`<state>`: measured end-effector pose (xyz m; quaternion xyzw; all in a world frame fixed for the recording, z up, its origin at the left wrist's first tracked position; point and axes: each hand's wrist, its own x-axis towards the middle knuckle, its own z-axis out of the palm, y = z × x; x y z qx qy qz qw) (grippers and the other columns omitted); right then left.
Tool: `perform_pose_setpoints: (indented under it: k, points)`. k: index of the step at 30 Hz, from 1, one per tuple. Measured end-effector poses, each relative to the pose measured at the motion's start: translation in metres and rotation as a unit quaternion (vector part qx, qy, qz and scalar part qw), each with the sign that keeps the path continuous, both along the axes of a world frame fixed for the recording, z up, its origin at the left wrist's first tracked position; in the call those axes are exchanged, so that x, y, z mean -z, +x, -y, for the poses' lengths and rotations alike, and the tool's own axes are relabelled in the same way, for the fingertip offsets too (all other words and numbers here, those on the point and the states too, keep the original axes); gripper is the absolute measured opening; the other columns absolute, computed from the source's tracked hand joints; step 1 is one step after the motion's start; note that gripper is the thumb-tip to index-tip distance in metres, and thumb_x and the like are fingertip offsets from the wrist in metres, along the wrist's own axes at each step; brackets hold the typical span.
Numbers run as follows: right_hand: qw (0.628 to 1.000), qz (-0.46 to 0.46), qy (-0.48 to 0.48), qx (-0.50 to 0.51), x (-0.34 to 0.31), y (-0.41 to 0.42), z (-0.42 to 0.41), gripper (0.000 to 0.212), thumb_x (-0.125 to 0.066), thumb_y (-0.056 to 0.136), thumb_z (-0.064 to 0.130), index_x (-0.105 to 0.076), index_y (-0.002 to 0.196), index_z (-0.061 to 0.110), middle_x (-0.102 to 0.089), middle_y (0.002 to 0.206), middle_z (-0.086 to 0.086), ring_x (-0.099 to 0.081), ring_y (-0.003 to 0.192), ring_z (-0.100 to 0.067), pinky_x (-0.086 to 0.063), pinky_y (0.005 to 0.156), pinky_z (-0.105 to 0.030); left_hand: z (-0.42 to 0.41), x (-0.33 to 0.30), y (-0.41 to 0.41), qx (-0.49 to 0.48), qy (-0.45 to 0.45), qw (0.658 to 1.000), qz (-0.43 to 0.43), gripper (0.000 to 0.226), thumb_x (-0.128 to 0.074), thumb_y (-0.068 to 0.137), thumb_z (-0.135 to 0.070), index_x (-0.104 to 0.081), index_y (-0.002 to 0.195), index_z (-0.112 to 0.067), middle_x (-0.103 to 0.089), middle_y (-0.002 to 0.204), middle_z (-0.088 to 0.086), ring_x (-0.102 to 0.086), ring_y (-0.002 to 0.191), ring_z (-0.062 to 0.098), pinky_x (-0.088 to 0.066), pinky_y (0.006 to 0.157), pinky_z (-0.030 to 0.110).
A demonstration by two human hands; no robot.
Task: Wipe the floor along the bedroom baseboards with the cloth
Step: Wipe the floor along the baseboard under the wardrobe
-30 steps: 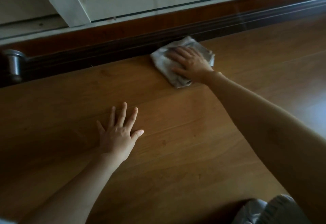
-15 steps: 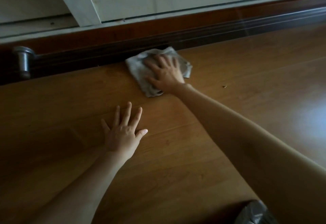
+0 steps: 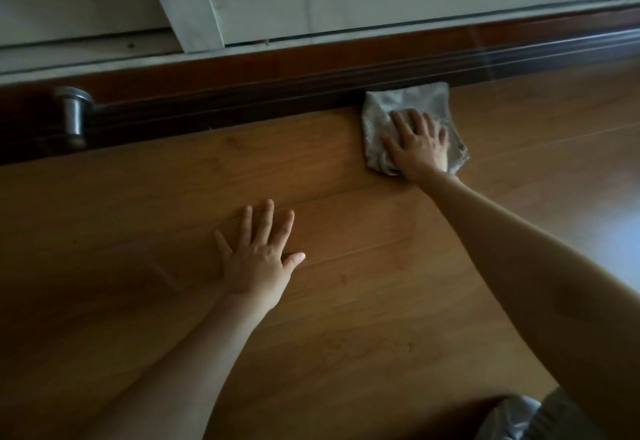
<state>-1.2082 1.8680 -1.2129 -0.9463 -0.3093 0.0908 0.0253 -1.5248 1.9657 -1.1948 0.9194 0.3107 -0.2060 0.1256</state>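
Two bare hands are down on the wooden floor [image 3: 346,301], and only one of them is working. The right hand [image 3: 417,147] lies flat on the grey cloth [image 3: 408,100], fingers spread and fairly straight, pressing rather than clutching; its grip is open, the palm doing the holding. The cloth is folded into a rough pad and sits on the floor with its far edge touching the dark baseboard [image 3: 242,103], toward the right end of the visible run. The left hand [image 3: 258,259] is planted palm-down on the bare boards, well apart from the cloth and nearer the person, fingers splayed, holding nothing; it looks to be a prop for body weight.

To my eye the step in hand is a sideways stroke along the skirting. Done well, it wants even pressure through the whole palm, with the cloth's far edge kept tight into the corner where floor meets baseboard, since dust likely gathers there. Overlapping strokes would help, and refolding to a clean face once the pad greys. Off to the left, a metal door stopper [image 3: 72,114] stands out from the baseboard; the cloth will need working around its base rather than skipping past it.
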Motion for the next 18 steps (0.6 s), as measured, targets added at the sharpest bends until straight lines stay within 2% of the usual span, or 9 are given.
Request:
perform_pose_setpoints:
  k: [3,6,9,12,14,16,18]
  points:
    - [0.992,-0.001,0.012,-0.125,-0.002,-0.048,-0.052,0.056,-0.033,0.098,0.055,-0.023,0.15,0.036,-0.018,0.159,-0.002,-0.009,0.147,-0.025,-0.007,0.115,-0.056,0.001,0.0,0.001,0.0,-0.005,1.0,0.006,0.07,-0.024,0.093,-0.068,0.007,0.151,-0.044,0.022,0.16,-0.008,0.018,0.147,0.024,-0.005,0.112,0.068]
    - [0.954,-0.015,0.011,-0.299,-0.005,-0.11,-0.107,0.056,-0.036,0.097,0.054,-0.027,0.149,0.036,-0.024,0.156,-0.002,-0.013,0.146,-0.026,-0.011,0.114,-0.057,0.002,0.004,-0.003,0.0,0.002,1.0,0.021,0.07,-0.026,0.093,-0.067,0.003,0.152,-0.044,0.016,0.161,-0.008,0.015,0.148,0.025,-0.006,0.112,0.068]
    - [0.937,-0.009,-0.003,-0.349,-0.006,-0.127,-0.125,0.057,-0.035,0.098,0.055,-0.026,0.15,0.034,-0.024,0.157,0.0,-0.012,0.147,-0.023,-0.009,0.116,-0.054,0.004,0.006,-0.007,0.0,0.008,0.999,0.04,0.07,-0.027,0.092,-0.066,0.0,0.152,-0.044,0.013,0.162,-0.008,0.013,0.148,0.025,-0.005,0.112,0.067]
    - [0.958,-0.016,0.017,-0.287,-0.001,-0.091,-0.099,0.056,-0.034,0.098,0.055,-0.028,0.15,0.034,-0.021,0.159,-0.001,-0.011,0.148,-0.022,-0.01,0.117,-0.054,0.003,0.006,-0.006,-0.008,-0.002,0.999,0.035,0.07,-0.029,0.092,-0.067,0.002,0.151,-0.046,0.017,0.161,-0.009,0.015,0.148,0.023,-0.004,0.112,0.065]
    - [0.981,-0.013,0.026,-0.191,0.001,-0.055,-0.068,0.055,-0.033,0.098,0.057,-0.028,0.149,0.036,-0.02,0.159,0.0,-0.012,0.147,-0.022,-0.013,0.116,-0.053,0.003,0.005,-0.006,-0.01,-0.002,0.999,0.039,0.07,-0.029,0.092,-0.066,0.002,0.151,-0.047,0.017,0.161,-0.009,0.015,0.148,0.023,-0.004,0.112,0.065]
    - [0.996,-0.022,0.025,-0.077,0.001,-0.026,-0.035,0.056,-0.032,0.097,0.059,-0.026,0.149,0.039,-0.017,0.16,0.002,-0.009,0.148,-0.022,-0.009,0.117,-0.051,0.002,0.005,-0.007,-0.006,-0.004,0.999,0.042,0.07,-0.028,0.092,-0.067,0.003,0.151,-0.046,0.018,0.161,-0.009,0.015,0.148,0.023,-0.004,0.112,0.066]
    - [0.999,-0.03,0.021,-0.016,-0.001,-0.015,-0.017,0.057,-0.03,0.097,0.06,-0.023,0.149,0.04,-0.015,0.16,0.003,-0.005,0.148,-0.021,-0.004,0.118,-0.051,0.001,0.005,-0.008,0.0,-0.007,0.999,0.038,0.07,-0.027,0.093,-0.067,0.005,0.151,-0.045,0.019,0.161,-0.008,0.017,0.148,0.024,-0.004,0.112,0.067]
